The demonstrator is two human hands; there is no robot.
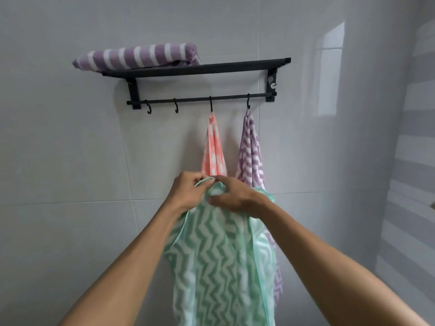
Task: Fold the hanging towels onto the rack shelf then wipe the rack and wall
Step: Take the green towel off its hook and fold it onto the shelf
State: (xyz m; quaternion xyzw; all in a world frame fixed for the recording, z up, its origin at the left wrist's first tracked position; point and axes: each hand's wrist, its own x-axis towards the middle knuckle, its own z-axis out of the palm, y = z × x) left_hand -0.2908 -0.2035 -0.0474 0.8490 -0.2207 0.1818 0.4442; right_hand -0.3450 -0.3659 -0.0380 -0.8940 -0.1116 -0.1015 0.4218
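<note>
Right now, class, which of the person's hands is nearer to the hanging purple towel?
Right. The right hand sits just below the purple towel, gripping the green towel; the left hand grips it further left, beyond the pink towel.

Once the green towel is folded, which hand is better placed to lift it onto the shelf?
Probably the right hand: the shelf is bare on the right, with the striped towel filling its left end.

Green zigzag-patterned towel [219, 260] held off hooks; pink zigzag towel [213, 147] and purple zigzag towel [250, 149] hang from black wall rack [195, 69]; purple-striped folded towel [138, 56] lies on shelf.
</note>
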